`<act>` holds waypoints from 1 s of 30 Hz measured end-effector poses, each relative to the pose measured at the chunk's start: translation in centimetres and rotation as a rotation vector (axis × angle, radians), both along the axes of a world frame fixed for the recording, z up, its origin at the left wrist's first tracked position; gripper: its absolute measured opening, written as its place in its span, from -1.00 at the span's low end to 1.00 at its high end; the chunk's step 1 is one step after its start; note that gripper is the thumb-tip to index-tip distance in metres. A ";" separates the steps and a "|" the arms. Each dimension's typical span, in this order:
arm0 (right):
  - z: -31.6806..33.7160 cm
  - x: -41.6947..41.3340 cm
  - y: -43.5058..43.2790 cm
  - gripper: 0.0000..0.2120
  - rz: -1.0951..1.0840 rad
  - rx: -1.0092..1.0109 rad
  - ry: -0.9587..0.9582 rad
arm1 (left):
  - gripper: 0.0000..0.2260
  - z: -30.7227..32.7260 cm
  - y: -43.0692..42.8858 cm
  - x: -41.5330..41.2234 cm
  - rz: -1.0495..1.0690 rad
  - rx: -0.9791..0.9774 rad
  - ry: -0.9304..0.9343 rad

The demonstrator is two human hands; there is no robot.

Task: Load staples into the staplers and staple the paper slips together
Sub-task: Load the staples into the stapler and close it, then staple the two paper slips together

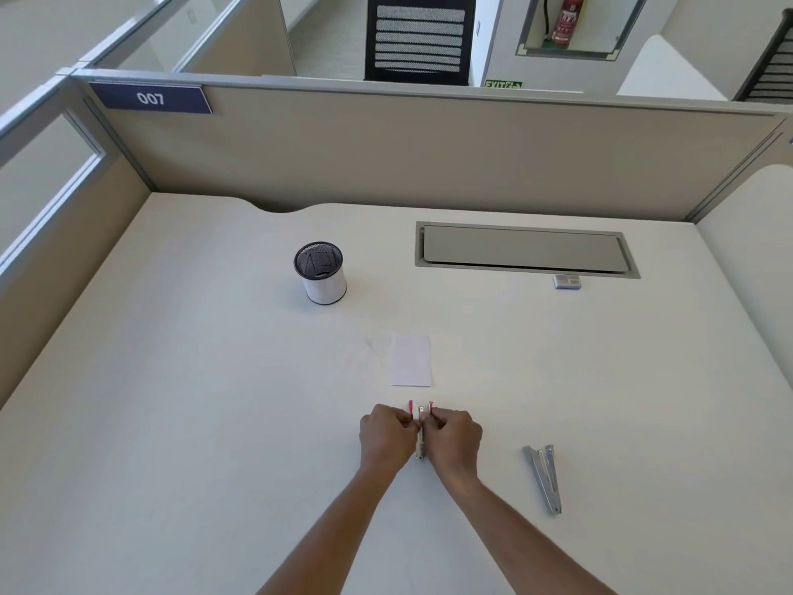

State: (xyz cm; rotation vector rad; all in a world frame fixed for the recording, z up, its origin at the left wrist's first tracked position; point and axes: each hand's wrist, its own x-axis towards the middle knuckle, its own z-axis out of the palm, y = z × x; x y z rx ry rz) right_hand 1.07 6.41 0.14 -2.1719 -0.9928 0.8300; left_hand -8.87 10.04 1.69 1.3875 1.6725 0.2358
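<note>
Pink stapler [421, 411] pinched by left hand [385, 436] and right hand [455, 435]; small dark thing [322, 275] in mesh cup [327, 289]

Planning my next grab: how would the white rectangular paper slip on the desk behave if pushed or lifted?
The white rectangular paper slip looks thin and flat, so it likely slides and flops when lifted. Lying flush on the pale desk, its edges may resist pinching.

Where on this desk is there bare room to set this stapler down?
Widest: the desk left of the left hand, nearer than the mesh cup. Also free: between paper slip, staple box and silver stapler. Crowded: pink stapler, gripped with the right hand too.
</note>
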 end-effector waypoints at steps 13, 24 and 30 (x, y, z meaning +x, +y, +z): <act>1.8 4.0 6.4 -0.67 0.181 0.033 -0.129 | -0.64 0.8 6.7 -0.3 0.181 0.078 0.019; -0.4 4.1 8.7 -0.67 0.198 -0.013 -0.081 | -0.52 -0.2 8.9 2.4 0.270 0.027 0.005; -1.1 4.8 9.0 -0.67 0.199 0.015 -0.069 | -0.53 -0.9 9.6 3.3 0.295 -0.019 -0.029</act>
